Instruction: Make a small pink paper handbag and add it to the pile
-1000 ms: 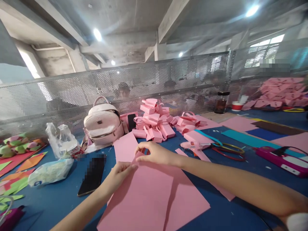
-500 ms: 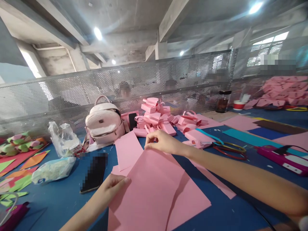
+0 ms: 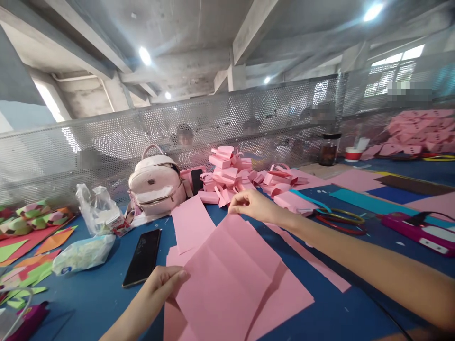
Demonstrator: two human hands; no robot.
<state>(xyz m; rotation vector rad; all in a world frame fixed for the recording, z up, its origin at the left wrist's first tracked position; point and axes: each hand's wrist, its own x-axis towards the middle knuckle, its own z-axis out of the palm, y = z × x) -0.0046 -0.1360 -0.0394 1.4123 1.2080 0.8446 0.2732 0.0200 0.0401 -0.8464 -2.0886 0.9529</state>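
Observation:
A large pink paper sheet with fold creases is stretched between my two hands above the blue table. My left hand pinches its near left corner. My right hand pinches the far corner, raised a little off the table. More pink sheets lie underneath and beside it. A heap of folded pink paper boxes sits just beyond my right hand.
A black phone lies left of the sheet, with plastic bags further left. A pink backpack stands against the perforated metal screen. Coloured rings and a pink device lie to the right; people sit behind the screen.
My hands moved apart: the right hand drew the far corner away and to the right, the left hand pulled back toward me. The folded sheet opened out, showing creases.

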